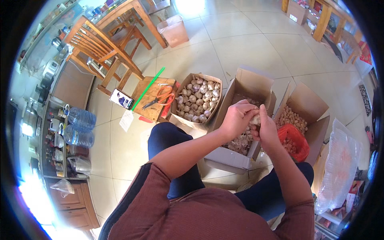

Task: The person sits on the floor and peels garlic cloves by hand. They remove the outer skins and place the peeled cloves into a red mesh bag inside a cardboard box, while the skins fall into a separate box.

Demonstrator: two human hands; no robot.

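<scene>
Between both hands is a garlic bulb (pixel 255 120), partly covered by the fingers. My left hand (pixel 239 117) pinches it from the left, while my right hand (pixel 267 127) cups its other side. Both are above an open cardboard box (pixel 229 156) that holds papery garlic skins (pixel 241 143). To the left, a second box (pixel 192 121) is filled with whole garlic bulbs (pixel 198 100). On the right, another cardboard box (pixel 318 136) contains loose garlic cloves (pixel 292 118) and a red plastic bag (pixel 301 144) with small pieces inside.
A low wooden stool (pixel 150 90) carries orange-handled scissors (pixel 162 96) and a green strip (pixel 149 88). At its left edge is a phone (pixel 121 99). Behind it stands a wooden chair (pixel 99 45). Bubble wrap (pixel 342 168) stands at the right, and large water bottles (pixel 79 136) at the left.
</scene>
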